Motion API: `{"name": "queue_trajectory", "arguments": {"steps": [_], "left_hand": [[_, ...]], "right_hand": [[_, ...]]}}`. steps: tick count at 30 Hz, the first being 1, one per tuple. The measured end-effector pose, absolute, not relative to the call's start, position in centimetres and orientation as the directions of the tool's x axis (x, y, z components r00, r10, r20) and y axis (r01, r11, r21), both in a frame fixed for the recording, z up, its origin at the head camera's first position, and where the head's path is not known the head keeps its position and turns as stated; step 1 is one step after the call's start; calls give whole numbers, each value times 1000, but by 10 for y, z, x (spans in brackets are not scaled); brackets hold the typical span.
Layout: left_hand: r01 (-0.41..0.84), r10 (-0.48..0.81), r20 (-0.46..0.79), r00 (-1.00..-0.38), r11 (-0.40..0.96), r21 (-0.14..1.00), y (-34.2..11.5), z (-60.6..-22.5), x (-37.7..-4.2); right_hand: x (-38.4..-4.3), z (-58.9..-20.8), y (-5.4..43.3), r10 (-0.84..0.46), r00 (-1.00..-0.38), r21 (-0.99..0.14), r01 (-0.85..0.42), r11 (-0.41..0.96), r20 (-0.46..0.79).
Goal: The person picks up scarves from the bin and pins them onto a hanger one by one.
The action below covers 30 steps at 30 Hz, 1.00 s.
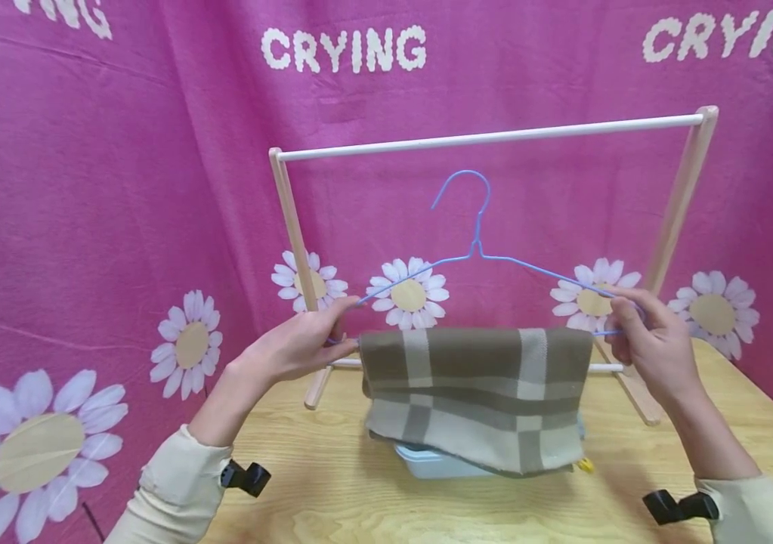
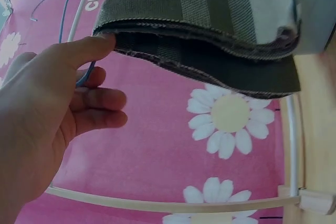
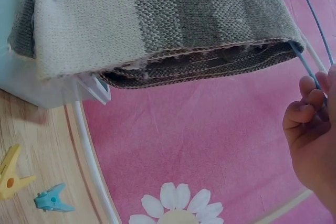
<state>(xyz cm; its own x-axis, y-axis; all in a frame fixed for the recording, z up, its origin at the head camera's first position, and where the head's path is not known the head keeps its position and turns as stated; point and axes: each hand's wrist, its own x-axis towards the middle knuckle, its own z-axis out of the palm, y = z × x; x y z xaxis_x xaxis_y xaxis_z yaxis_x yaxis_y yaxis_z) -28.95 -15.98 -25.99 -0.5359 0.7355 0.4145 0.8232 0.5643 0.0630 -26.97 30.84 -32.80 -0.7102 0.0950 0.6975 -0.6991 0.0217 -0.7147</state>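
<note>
A blue wire clothes hanger (image 1: 477,245) is held up in front of me, its hook at the top. Over its lower bar hangs a folded brown, grey and cream plaid knit cloth (image 1: 471,370). My left hand (image 1: 294,344) grips the hanger's left corner; in the left wrist view, the thumb is at the cloth's (image 2: 157,3) folded edge. At the opposite corner, my right hand (image 1: 658,347) curls its fingers round the wire, a little apart from the cloth. The right wrist view shows the wire running into the cloth's (image 3: 184,14) fold.
Behind the hanger stands a rack with a white top rail (image 1: 495,137) and wooden posts. A light blue container (image 1: 440,462) sits on the wooden table (image 1: 332,483), partly hidden by the cloth. Yellow (image 3: 11,174) and teal clothespins (image 3: 52,199) lie beside it. A pink curtain (image 1: 359,106) hangs behind.
</note>
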Motion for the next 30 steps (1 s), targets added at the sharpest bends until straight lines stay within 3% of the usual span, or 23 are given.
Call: {"name": "queue_trajectory", "arguments": {"steps": [3, 6, 10, 13, 16, 19, 30], "left_hand": [[837, 735, 421, -531, 533, 125, -161, -265, -290], [819, 721, 393, -571, 473, 324, -162, -274, -290], [707, 659, 389, -644, 320, 631, -155, -289, -286], [672, 551, 469, -690, 247, 699, -142, -298, -283], [682, 408, 565, -718, 246, 689, -129, -301, -281], [707, 280, 649, -707, 259, 658, -121, -302, -282], [860, 118, 869, -481, 255, 441, -113, -298, -297]], "right_hand": [[-271, -326, 308, 115, -729, -736, -677, 25, 675], [-271, -325, 306, 136, -734, -740, -672, -2, 666], [-270, -326, 298, 137, -710, -714, -700, -22, 691], [-270, -327, 292, 152, -696, -703, -711, -12, 702], [-269, -327, 290, 181, -703, -715, -700, -4, 687], [-267, -329, 293, 192, -723, -738, -674, 12, 664], [-266, -327, 302, 91, -794, -790, -572, 222, 601]]}}
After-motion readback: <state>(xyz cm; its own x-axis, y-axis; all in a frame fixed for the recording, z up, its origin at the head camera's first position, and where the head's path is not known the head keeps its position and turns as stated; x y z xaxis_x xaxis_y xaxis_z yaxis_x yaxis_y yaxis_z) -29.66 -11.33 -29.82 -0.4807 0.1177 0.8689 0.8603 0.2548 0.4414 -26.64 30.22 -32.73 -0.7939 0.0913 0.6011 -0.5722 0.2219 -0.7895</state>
